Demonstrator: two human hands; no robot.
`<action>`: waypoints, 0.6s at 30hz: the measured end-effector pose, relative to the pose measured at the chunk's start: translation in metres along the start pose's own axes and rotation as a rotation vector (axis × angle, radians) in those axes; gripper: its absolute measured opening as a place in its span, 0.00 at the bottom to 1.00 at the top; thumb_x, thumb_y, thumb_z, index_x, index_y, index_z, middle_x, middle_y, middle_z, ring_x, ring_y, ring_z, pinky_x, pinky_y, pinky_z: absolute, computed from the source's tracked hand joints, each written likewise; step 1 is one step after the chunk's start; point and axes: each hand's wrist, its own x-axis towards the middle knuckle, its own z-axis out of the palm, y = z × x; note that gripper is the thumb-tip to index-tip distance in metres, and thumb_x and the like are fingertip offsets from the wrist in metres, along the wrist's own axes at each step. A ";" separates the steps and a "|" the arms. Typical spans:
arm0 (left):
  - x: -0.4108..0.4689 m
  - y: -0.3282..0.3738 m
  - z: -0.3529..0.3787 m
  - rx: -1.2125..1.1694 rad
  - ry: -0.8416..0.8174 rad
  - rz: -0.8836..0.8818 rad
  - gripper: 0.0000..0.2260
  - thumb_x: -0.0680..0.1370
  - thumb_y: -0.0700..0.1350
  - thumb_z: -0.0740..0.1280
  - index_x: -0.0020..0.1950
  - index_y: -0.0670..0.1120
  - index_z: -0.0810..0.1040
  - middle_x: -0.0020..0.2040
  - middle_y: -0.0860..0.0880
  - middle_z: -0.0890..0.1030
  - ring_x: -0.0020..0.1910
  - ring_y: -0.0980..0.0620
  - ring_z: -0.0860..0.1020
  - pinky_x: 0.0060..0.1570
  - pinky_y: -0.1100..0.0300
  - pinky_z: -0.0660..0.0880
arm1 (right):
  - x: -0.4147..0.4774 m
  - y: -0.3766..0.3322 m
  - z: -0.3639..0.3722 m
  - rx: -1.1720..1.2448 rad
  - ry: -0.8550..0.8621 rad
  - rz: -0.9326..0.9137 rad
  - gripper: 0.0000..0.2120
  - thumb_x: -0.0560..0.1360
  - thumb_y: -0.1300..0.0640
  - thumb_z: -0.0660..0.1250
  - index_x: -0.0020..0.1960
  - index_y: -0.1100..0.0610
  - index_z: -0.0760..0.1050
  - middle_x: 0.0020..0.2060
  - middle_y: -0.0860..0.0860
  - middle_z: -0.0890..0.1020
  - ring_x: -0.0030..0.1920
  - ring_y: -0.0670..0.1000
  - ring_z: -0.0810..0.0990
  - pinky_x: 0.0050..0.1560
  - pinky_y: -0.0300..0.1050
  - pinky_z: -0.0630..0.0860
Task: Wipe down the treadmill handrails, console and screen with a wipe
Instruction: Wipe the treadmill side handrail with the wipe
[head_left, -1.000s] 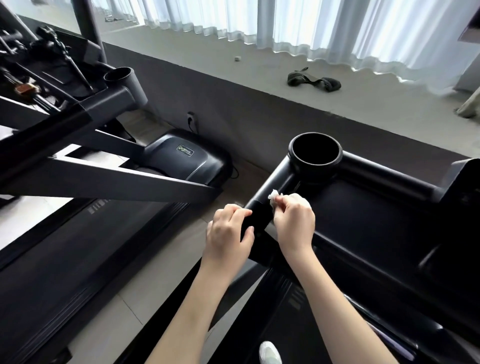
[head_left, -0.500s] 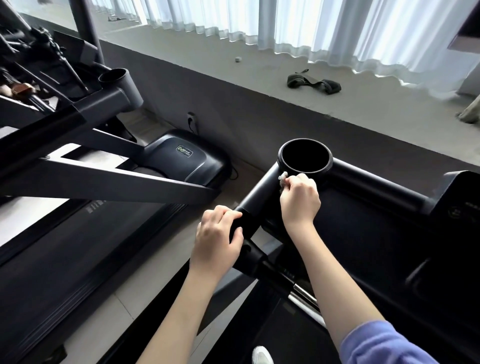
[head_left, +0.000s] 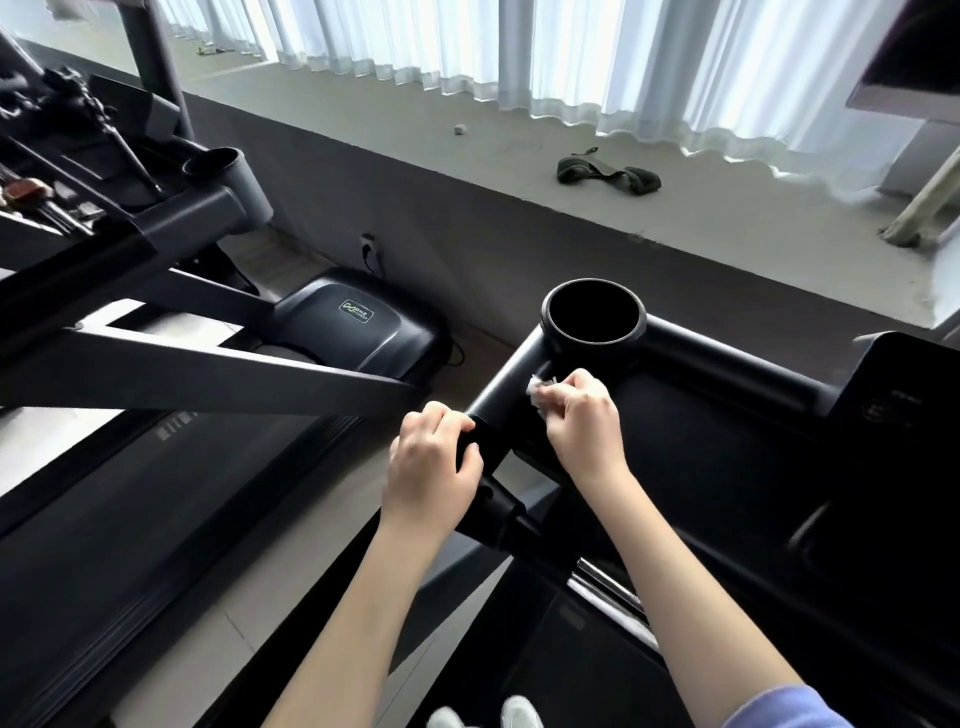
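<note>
Wipe (head_left: 536, 387): small white wad, pinched in your right hand (head_left: 582, 423) and pressed on the handrail (head_left: 498, 397), just below the cup holder (head_left: 592, 351).
Left hand (head_left: 431, 467): curled round the same rail lower down, bracing; it carries no wipe.
Method: wrap the wad round the tube, not only its top. Work it into the joint under the cup ring, where grime likely gathers.
Console (head_left: 904, 395): far right, not yet reached.

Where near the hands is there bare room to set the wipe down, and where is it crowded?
Free: the flat console deck right of the right hand, bordered by the crossbar and the screen housing. Crowded: the handrail below the cup holder, where the left hand grips and the right hand presses the wipe.
</note>
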 end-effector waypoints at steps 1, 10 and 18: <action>0.004 0.002 0.001 0.001 -0.010 0.000 0.10 0.71 0.38 0.72 0.52 0.42 0.80 0.49 0.48 0.78 0.49 0.44 0.75 0.48 0.49 0.74 | -0.005 -0.001 -0.003 0.016 -0.037 -0.008 0.06 0.71 0.66 0.74 0.47 0.58 0.85 0.35 0.43 0.71 0.40 0.51 0.76 0.40 0.32 0.67; 0.028 0.017 0.016 -0.035 -0.101 0.046 0.15 0.74 0.41 0.69 0.61 0.42 0.78 0.57 0.49 0.76 0.57 0.45 0.72 0.54 0.51 0.68 | -0.021 0.000 -0.021 0.003 -0.164 -0.152 0.06 0.69 0.66 0.76 0.45 0.59 0.85 0.41 0.52 0.79 0.44 0.55 0.78 0.45 0.44 0.78; 0.026 0.016 0.019 -0.042 -0.059 0.069 0.14 0.73 0.40 0.69 0.58 0.44 0.78 0.55 0.50 0.77 0.54 0.46 0.73 0.52 0.52 0.70 | 0.005 0.005 -0.014 -0.213 0.021 -0.115 0.06 0.68 0.66 0.73 0.33 0.64 0.81 0.32 0.54 0.77 0.33 0.55 0.75 0.30 0.44 0.76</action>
